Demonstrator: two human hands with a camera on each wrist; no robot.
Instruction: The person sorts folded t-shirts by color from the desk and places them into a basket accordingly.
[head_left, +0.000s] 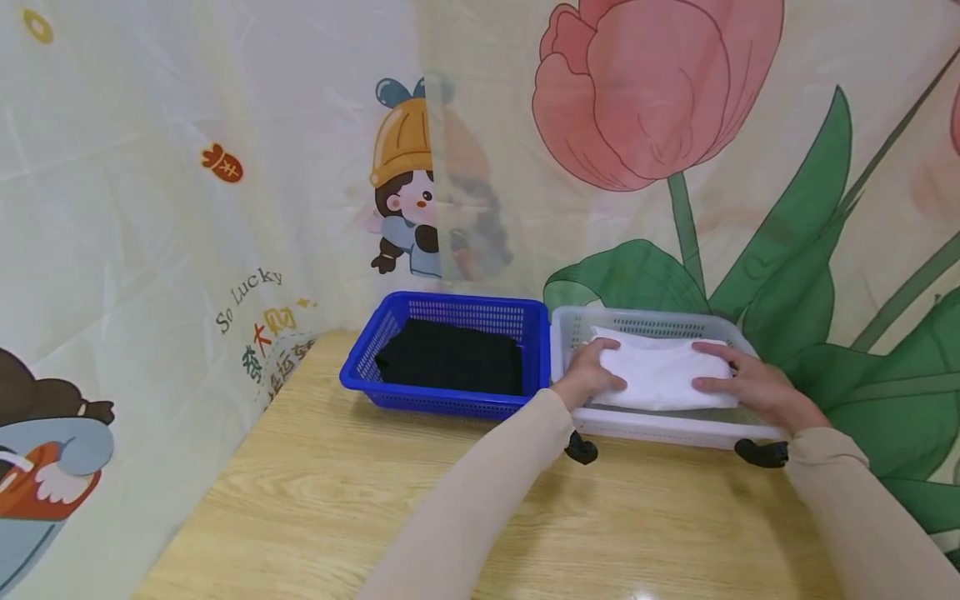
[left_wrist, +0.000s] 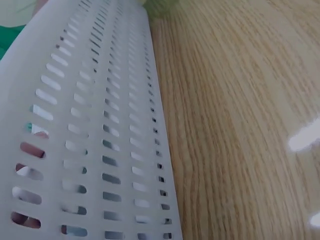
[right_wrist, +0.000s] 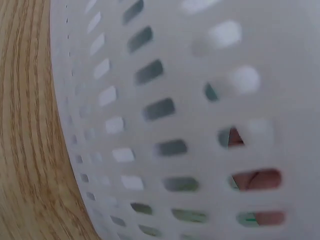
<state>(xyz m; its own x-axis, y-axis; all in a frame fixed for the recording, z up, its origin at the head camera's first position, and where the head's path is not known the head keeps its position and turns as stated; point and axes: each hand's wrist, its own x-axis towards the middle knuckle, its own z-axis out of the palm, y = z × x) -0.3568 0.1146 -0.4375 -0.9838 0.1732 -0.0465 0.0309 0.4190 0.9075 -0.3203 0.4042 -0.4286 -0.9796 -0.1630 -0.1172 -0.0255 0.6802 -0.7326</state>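
A folded white cloth (head_left: 660, 373) lies in the white plastic basket (head_left: 675, 429) on the right. My left hand (head_left: 591, 375) grips its left end, with fingers and thumb spread along that side. At the opposite end, my right hand (head_left: 761, 390) holds the cloth in the same way. Both wrist views are mostly filled by the slotted wall of the white basket (left_wrist: 100, 115), and bits of finger show through the slots. The fingers' undersides are hidden by the cloth.
Left of the white basket, close beside it, stands a blue basket (head_left: 442, 404) with a folded black cloth (head_left: 450, 358) inside. Both baskets are on a wood-grain table (head_left: 315, 492). Behind hangs a printed curtain (head_left: 300, 125) with a large tulip and cartoon figures.
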